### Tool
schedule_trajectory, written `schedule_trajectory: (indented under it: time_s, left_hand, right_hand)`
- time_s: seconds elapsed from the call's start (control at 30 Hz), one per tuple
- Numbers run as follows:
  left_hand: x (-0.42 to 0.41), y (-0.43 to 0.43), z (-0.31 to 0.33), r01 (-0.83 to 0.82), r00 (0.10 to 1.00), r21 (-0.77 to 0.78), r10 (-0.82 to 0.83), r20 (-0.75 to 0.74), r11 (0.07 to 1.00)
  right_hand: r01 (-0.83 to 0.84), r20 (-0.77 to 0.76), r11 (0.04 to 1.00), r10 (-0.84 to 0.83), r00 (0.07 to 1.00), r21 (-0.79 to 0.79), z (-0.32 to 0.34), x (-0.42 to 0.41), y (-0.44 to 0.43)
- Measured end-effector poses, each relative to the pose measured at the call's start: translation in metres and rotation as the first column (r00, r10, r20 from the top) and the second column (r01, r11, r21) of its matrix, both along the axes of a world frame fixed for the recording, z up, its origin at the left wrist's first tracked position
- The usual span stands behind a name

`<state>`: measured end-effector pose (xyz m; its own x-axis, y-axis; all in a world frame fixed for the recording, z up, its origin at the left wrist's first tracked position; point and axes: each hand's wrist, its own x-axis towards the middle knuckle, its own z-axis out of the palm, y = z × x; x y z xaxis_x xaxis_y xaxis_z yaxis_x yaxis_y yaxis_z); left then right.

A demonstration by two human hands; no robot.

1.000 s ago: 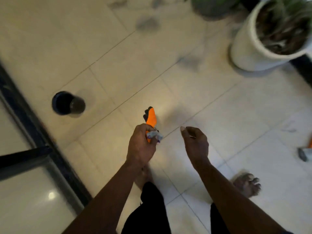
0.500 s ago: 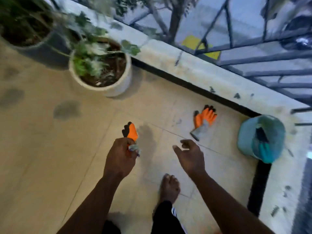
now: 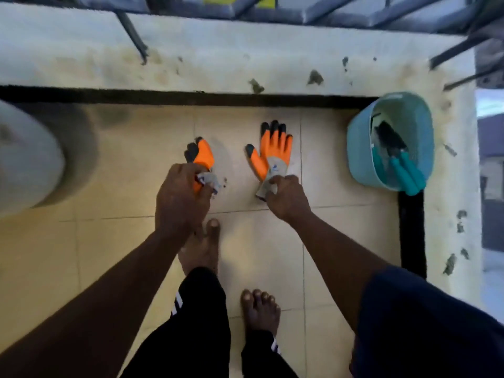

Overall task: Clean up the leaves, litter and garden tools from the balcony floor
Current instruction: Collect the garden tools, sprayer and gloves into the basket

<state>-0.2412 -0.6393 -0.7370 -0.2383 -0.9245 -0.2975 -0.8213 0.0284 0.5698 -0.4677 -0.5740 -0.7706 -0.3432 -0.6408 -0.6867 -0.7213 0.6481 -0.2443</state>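
My left hand (image 3: 181, 200) is shut on a crumpled orange garden glove (image 3: 203, 156) with black fingertips, held above the tiled floor. A second orange glove (image 3: 274, 151) lies flat on the tiles just right of it, fingers pointing at the parapet; my right hand (image 3: 286, 199) pinches its grey cuff. At the right corner a teal bucket (image 3: 360, 159) leans against the low wall, with teal-handled garden tools (image 3: 403, 170) inside. Small dark crumbs lie on the tile between the two gloves.
A white planter pot (image 3: 24, 165), blurred, stands at the left. The pale parapet (image 3: 218, 58) with dirt specks and dark metal railing bars runs across the top and down the right side. My bare feet (image 3: 259, 309) stand on the tiles below the hands.
The view swung from the open floor to the parapet corner. My right hand, empty before, has reached down and closed on the cuff of the second glove. The left hand kept its glove.
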Motion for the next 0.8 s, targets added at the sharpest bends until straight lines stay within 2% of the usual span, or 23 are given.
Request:
schedule_trajectory:
  time_s: [0.1,0.17,0.2,0.27,0.3,0.33,0.4,0.43,0.53,0.6,0.73,0.8]
  left_hand:
    - [0.005,-0.019,-0.009,0.055,0.998,-0.017,-0.056,-0.014,0.998]
    - [0.011,-0.030,-0.013,0.124,0.992,-0.016,-0.124,-0.013,0.992]
    - [0.015,-0.034,-0.014,0.154,0.988,-0.014,-0.154,-0.013,0.988]
    - [0.022,-0.039,-0.011,0.195,0.981,-0.009,-0.195,-0.015,0.981]
    - [0.023,-0.043,-0.007,0.209,0.978,-0.002,-0.209,-0.016,0.978]
    - [0.024,-0.047,-0.002,0.213,0.977,0.012,-0.212,-0.019,0.977]
    - [0.021,-0.054,0.018,0.213,0.977,0.048,-0.211,-0.036,0.976]
    - [0.018,-0.056,0.029,0.204,0.978,0.057,-0.201,-0.046,0.977]
    - [-0.008,-0.060,0.069,0.247,0.965,0.066,-0.239,-0.111,0.967]
    - [-0.031,-0.057,0.096,0.271,0.950,0.060,-0.257,-0.178,0.961]
    - [-0.102,-0.046,0.141,0.263,0.907,0.138,-0.196,-0.371,0.955]
    - [-0.138,-0.037,0.150,0.273,0.888,0.199,-0.166,-0.429,0.941]
  right_hand:
    - [-0.051,-0.112,0.993,0.039,0.993,-0.110,-0.024,0.004,-0.050]
    - [-0.048,-0.125,0.979,0.023,0.992,-0.199,-0.056,-0.001,-0.091]
    - [-0.059,-0.139,0.983,0.035,0.990,-0.174,-0.076,-0.006,-0.101]
    - [-0.001,-0.073,0.993,-0.008,0.997,-0.120,-0.091,-0.009,-0.089]
    - [0.084,-0.006,0.987,-0.086,0.996,-0.136,-0.069,-0.004,-0.075]
    - [0.260,0.066,0.949,-0.252,0.965,-0.177,-0.051,-0.002,-0.064]
    - [0.600,0.182,0.780,-0.573,0.799,-0.177,-0.007,0.000,-0.042]
    - [0.674,0.215,0.715,-0.640,0.738,-0.186,0.009,-0.001,-0.035]
    - [0.788,0.306,0.559,-0.727,0.615,-0.257,0.069,-0.012,-0.026]
    - [0.826,0.380,0.497,-0.733,0.564,-0.266,0.101,-0.019,-0.022]
    - [0.865,0.510,0.443,-0.702,0.497,-0.235,0.158,-0.043,-0.011]
    - [0.896,0.591,0.403,-0.683,0.429,-0.185,0.179,-0.055,-0.010]
